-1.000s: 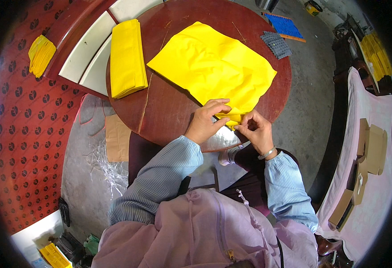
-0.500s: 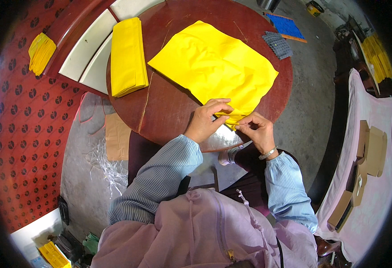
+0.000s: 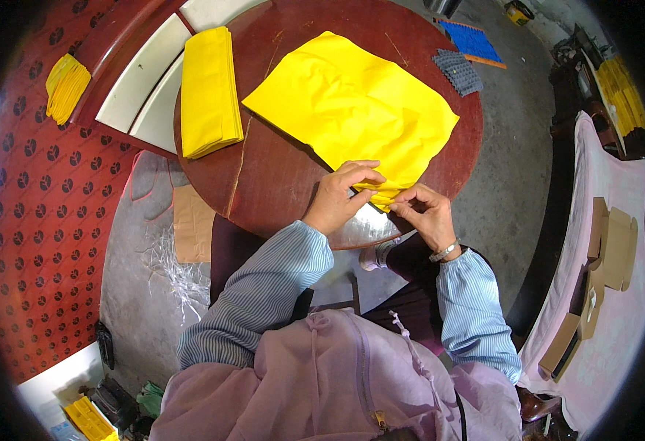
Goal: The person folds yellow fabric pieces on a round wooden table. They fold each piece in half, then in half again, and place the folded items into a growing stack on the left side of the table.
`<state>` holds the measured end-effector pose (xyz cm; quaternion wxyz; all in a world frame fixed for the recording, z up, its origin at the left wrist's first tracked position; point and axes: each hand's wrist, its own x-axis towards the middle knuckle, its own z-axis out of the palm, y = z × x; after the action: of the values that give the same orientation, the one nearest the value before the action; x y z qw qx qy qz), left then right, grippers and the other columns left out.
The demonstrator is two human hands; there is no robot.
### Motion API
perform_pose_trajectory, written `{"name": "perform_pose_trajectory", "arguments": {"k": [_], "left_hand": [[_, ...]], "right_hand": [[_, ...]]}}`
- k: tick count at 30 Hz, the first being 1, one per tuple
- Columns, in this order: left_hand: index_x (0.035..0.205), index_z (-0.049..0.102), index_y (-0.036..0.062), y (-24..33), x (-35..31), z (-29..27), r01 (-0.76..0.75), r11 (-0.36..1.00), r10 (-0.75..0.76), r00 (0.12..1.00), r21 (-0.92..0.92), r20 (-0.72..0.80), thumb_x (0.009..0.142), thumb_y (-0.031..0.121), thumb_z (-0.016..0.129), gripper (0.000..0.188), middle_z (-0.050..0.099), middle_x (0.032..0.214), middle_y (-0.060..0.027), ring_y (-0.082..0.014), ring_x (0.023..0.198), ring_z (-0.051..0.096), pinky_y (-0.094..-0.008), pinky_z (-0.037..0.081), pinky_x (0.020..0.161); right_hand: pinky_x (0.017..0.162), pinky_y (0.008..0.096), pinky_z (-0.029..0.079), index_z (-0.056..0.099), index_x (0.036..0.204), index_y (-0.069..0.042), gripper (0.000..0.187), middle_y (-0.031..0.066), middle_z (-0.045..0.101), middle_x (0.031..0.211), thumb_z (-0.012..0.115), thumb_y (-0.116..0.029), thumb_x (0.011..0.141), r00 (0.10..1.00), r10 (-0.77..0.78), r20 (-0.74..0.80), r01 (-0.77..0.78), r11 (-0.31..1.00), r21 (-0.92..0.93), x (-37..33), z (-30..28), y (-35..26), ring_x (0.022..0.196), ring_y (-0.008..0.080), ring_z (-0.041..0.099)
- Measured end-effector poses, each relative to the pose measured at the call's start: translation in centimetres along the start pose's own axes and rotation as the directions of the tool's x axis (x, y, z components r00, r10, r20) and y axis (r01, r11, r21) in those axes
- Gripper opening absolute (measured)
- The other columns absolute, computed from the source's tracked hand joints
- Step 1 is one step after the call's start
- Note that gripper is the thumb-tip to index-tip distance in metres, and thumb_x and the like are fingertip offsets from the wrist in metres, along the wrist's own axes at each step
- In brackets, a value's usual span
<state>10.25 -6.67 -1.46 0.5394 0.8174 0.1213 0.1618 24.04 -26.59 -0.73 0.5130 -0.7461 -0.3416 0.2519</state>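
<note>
A wrinkled yellow fabric sheet [image 3: 359, 95] lies across the round red-brown table [image 3: 264, 187], its near corner gathered in small folds at the table's front edge. My left hand [image 3: 342, 193] rests on that corner, thumb and fingers closed on the cloth's left side. Right beside it my right hand [image 3: 425, 215] pinches the corner's tip between thumb and fingers, a bracelet [image 3: 444, 251] on its wrist. At the table's left lies a tall stack of folded yellow fabric [image 3: 209, 95].
A grey bumpy mat [image 3: 458, 71] sits at the table's right rim, near a blue mat [image 3: 473, 42]. Left stands a red bench with white panels [image 3: 142, 66]. Open cardboard boxes [image 3: 594, 272] lie on a pink-covered surface at right. Plastic strands [image 3: 175, 268] litter the floor.
My right hand has shifted very slightly right with the pinched corner. The left hand has stayed almost in place, and the sheet lies nearly as before.
</note>
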Motion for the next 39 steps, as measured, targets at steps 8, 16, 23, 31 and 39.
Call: {"name": "perform_pose_trajectory", "arguments": {"k": [8,16,23,31,39], "left_hand": [[0.116,0.075,0.0080,-0.1,0.0,0.0,0.005,1.000,-0.005,1.000,0.002,0.001,0.095,0.004,0.076,0.021,0.069,0.143,-0.0110,-0.0302,0.132,0.067,-0.0401,0.053,0.115],[0.118,0.072,0.0052,-0.1,0.0,-0.3,-0.049,0.998,0.049,0.999,0.026,0.011,0.093,0.005,0.076,0.026,0.069,0.143,-0.0137,-0.0326,0.133,0.066,-0.0422,0.052,0.116],[0.122,0.069,0.0027,0.3,-0.1,-0.2,-0.098,0.993,0.098,0.995,0.069,0.002,0.084,-0.001,0.080,0.040,0.068,0.145,-0.0149,-0.0301,0.130,0.068,-0.0379,0.056,0.110],[0.109,0.076,-0.0010,0.1,-0.5,1.2,-0.036,0.993,0.050,0.991,0.109,-0.121,0.089,0.008,0.083,0.024,0.073,0.136,-0.0148,-0.0312,0.126,0.070,-0.0382,0.056,0.106],[0.102,0.077,-0.0026,1.1,0.2,1.1,-0.071,0.997,0.073,0.984,0.019,-0.161,0.085,-0.003,0.083,0.018,0.076,0.130,-0.0179,-0.0246,0.111,0.076,-0.0304,0.063,0.076]], "right_hand": [[0.071,0.0244,0.053,0.079,0.097,0.000,0.015,-0.0004,0.073,0.088,0.088,-0.008,0.088,0.999,0.034,0.028,-0.034,0.999,0.005,0.3,0.0,-0.3,0.077,0.0067,0.063],[0.076,0.0243,0.056,0.079,0.102,0.000,0.014,0.0016,0.077,0.093,0.084,-0.012,0.095,0.990,0.121,0.068,-0.127,0.989,0.077,0.4,-0.5,-0.6,0.082,0.0079,0.069],[0.067,0.0256,0.049,0.075,0.100,0.001,0.013,-0.0012,0.066,0.079,0.082,-0.009,0.095,0.994,-0.095,-0.048,0.093,0.995,-0.045,0.3,0.3,-1.3,0.069,0.0073,0.057],[0.069,0.0250,0.052,0.075,0.103,0.000,0.007,0.0036,0.069,0.086,0.076,-0.006,0.099,0.931,-0.255,-0.260,0.246,0.967,-0.069,3.3,0.1,-2.6,0.071,0.0097,0.061],[0.094,0.0447,0.055,0.065,0.139,-0.009,0.036,0.0144,0.067,0.133,0.066,-0.018,0.104,0.779,-0.449,-0.438,0.039,0.731,-0.681,19.7,-12.3,2.9,0.111,0.0333,0.065]]}}
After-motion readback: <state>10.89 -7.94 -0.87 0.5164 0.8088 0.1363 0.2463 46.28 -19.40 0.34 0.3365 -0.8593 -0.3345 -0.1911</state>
